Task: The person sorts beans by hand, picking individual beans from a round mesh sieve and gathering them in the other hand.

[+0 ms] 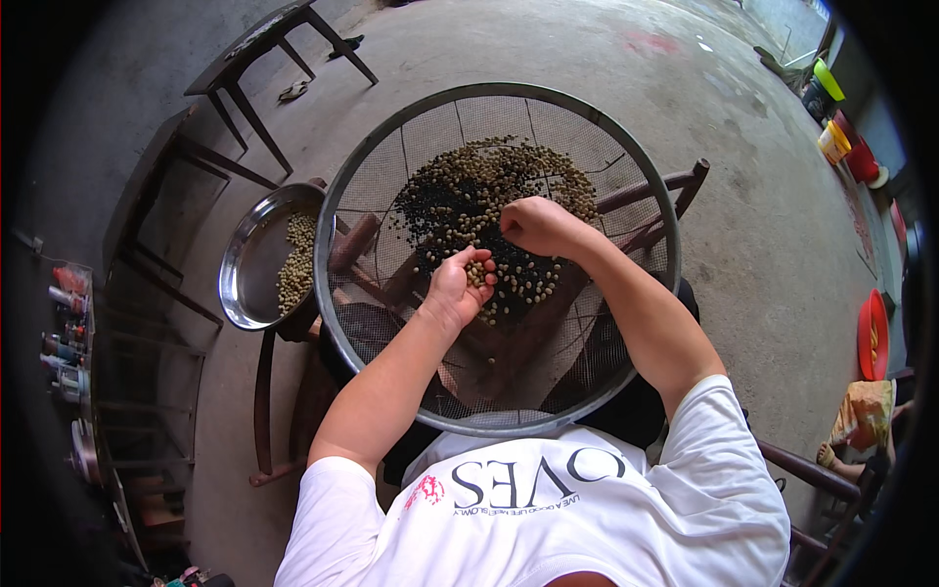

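A round wire-mesh sieve [440, 423] with a grey rim rests across my lap. Pale tan beans [579, 192] and small black beans or seeds [440, 203] lie mixed on its mesh. My left hand [458, 285] is cupped palm up over the near left part of the heap, holding several pale beans [476, 274]. Just right of it, my right hand [541, 226] is bent down over the dark part of the heap with its fingers curled together. Its fingertips are partly hidden, so whether it grips a bean cannot be made out.
Left of the sieve, a shiny metal basin [246, 253] holds more pale beans [297, 257]. Dark wooden stools or benches [246, 48] stand at the upper left. A wooden chair frame [686, 183] shows beyond the sieve. Along the right wall are buckets [834, 143] and a red basin [873, 334]. Another person's foot [836, 464] is at the right.
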`<state>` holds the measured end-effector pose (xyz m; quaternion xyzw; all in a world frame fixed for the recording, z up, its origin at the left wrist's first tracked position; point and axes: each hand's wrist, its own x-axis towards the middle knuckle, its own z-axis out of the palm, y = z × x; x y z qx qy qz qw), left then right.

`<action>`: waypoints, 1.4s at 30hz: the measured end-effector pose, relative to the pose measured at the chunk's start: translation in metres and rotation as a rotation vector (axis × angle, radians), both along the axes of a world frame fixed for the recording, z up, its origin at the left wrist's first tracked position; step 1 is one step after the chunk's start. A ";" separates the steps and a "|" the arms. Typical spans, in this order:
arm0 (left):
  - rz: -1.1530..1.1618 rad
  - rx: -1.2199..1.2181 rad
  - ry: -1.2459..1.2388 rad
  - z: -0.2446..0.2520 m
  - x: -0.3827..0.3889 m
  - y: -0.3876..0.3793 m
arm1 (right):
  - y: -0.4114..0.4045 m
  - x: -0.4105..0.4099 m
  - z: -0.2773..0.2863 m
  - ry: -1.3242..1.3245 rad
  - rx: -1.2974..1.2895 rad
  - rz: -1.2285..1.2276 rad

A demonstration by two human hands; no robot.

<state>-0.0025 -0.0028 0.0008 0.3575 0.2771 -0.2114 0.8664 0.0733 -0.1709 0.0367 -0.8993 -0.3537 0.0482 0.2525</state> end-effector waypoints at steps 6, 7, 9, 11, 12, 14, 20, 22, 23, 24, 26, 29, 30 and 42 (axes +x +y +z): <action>-0.043 -0.057 -0.041 0.000 -0.001 0.002 | 0.008 -0.008 0.015 0.144 0.296 0.189; -0.046 -0.056 -0.040 0.002 -0.001 0.001 | 0.002 -0.002 0.014 0.105 0.256 0.125; -0.031 -0.032 -0.003 0.005 -0.001 -0.002 | -0.012 0.009 0.011 -0.082 0.070 -0.054; -0.025 -0.022 0.007 0.005 0.000 -0.003 | -0.024 0.017 0.008 -0.111 -0.051 -0.166; -0.017 -0.012 0.018 0.005 0.000 -0.003 | -0.027 0.020 0.007 -0.093 -0.078 -0.180; -0.027 -0.013 0.011 0.005 0.000 -0.002 | -0.028 0.022 0.003 -0.074 -0.105 -0.196; -0.030 -0.005 -0.009 0.003 0.000 -0.001 | -0.024 0.017 -0.006 -0.063 -0.257 0.004; -0.022 -0.002 -0.002 0.004 -0.001 -0.001 | -0.021 0.015 -0.006 -0.040 -0.286 -0.003; -0.027 -0.008 -0.005 0.004 -0.001 0.000 | -0.019 0.014 -0.006 -0.016 -0.314 -0.010; -0.032 -0.015 -0.009 0.004 0.000 0.000 | -0.018 0.013 -0.007 -0.019 -0.315 -0.010; -0.029 -0.019 -0.009 0.005 0.000 0.000 | -0.017 0.013 -0.009 -0.031 -0.379 -0.012; -0.022 -0.015 -0.013 0.004 -0.001 0.002 | -0.014 0.009 -0.007 -0.070 -0.374 -0.016; -0.022 -0.010 -0.018 0.004 -0.001 0.002 | -0.014 0.008 -0.006 -0.071 -0.375 -0.016; -0.013 0.020 0.005 0.007 -0.002 -0.003 | -0.013 0.005 0.003 -0.057 -0.263 -0.020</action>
